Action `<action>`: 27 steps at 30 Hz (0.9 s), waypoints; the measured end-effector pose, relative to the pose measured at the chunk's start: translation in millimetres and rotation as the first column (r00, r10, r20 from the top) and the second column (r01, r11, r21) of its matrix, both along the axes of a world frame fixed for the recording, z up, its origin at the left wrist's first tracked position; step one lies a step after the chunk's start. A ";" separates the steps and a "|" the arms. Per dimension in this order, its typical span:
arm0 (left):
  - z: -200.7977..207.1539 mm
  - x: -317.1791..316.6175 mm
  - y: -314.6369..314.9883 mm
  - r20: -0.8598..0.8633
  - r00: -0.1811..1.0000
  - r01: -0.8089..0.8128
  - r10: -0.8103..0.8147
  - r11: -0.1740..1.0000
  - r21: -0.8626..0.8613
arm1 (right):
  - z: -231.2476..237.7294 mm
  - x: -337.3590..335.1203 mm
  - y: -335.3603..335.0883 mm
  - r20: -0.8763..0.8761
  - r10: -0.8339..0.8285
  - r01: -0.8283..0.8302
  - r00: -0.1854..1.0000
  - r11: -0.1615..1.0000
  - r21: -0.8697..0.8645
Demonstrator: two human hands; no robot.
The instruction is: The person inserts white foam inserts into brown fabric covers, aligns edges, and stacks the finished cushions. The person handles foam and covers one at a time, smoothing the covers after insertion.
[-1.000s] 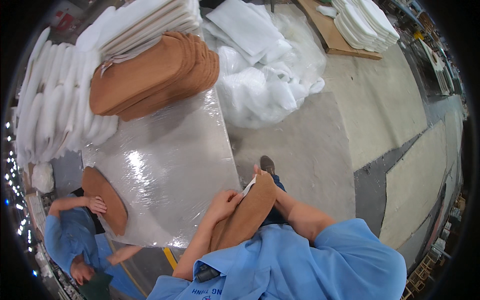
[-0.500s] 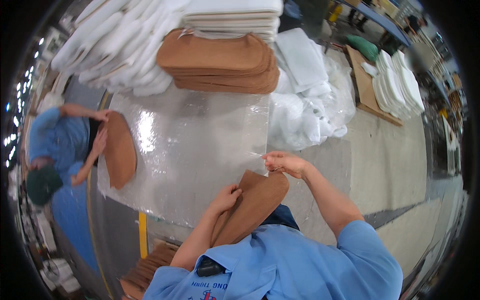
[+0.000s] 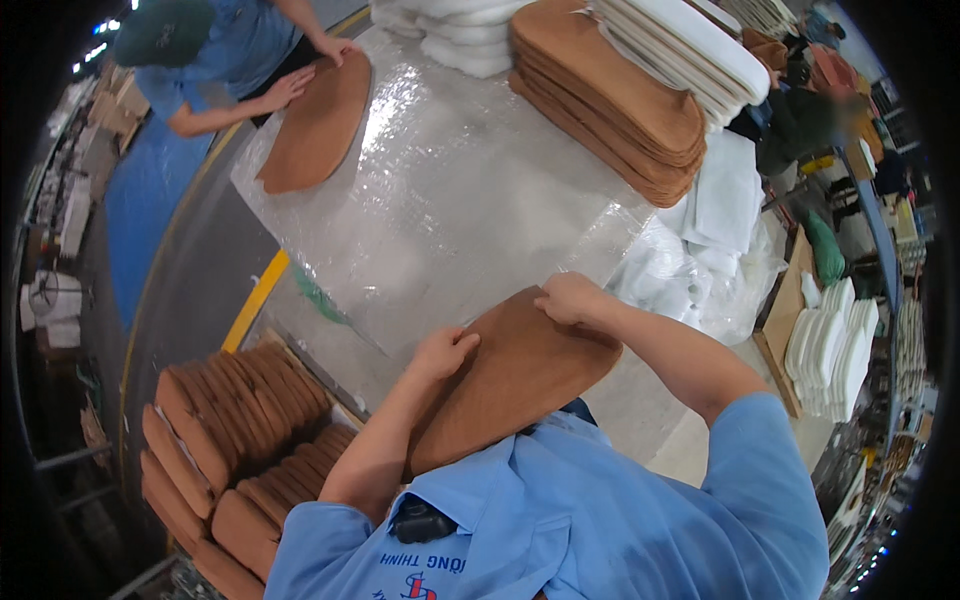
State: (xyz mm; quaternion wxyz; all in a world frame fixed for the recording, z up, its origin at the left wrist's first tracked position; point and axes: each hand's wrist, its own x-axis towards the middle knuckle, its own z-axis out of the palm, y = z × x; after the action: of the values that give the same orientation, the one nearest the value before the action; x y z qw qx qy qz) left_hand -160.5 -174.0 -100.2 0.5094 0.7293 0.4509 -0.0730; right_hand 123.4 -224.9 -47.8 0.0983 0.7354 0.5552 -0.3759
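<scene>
A long brown fabric piece (image 3: 525, 370) with rounded ends lies tilted in front of my chest, between both hands. My left hand (image 3: 447, 354) grips its left edge, thumb on top. Along the far edge my right hand (image 3: 568, 299) is closed on the same piece, its fingertips partly hidden. Beyond my hands stands a stack of similar brown pieces (image 3: 605, 85). Many more brown pieces (image 3: 235, 410) are packed upright in rows at my lower left.
Clear plastic sheeting (image 3: 470, 170) covers the work surface. At the far left a co-worker (image 3: 215, 75) holds another brown piece (image 3: 318, 125). White padding (image 3: 690, 50) is stacked behind the brown stack; plastic-wrapped white bundles (image 3: 690, 270) lie at right. Yellow tape (image 3: 255, 300) marks the floor.
My right hand has come down onto the brown piece's far edge, where earlier it was raised, pinching something thin. The piece now lies flatter. My view has turned left, showing more upright brown pieces.
</scene>
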 end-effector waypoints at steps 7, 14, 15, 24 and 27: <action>-10.5 6.4 -26.4 -0.009 0.974 -0.203 0.228 0.884 0.422 | -39.5 -28.5 26.2 0.059 0.060 -0.065 0.996 0.995 0.071; -24.4 5.3 -20.0 0.059 0.906 -0.391 0.419 0.777 0.493 | -54.8 -33.7 42.0 -0.012 0.038 -0.032 0.999 0.943 0.330; -22.6 1.6 -16.8 0.075 0.924 -0.364 0.376 0.801 0.475 | -57.1 -30.4 43.3 -0.016 0.041 -0.032 0.999 0.925 0.378; -7.1 -84.7 -56.3 -0.023 0.891 -0.423 0.452 0.850 0.314 | -56.4 -14.7 41.5 -0.174 0.157 -0.098 0.972 0.946 0.308; -10.8 -77.2 -59.1 -0.093 0.829 -0.485 0.551 0.792 0.369 | -65.2 -17.1 33.5 -0.175 0.067 0.012 0.982 0.908 0.418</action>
State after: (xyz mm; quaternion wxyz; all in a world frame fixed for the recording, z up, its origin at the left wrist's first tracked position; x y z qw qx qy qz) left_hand -237.7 -233.1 -110.9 0.3333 0.6407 0.6876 0.0753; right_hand 106.4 -191.3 -113.0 -0.1077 0.6932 0.6397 -0.3141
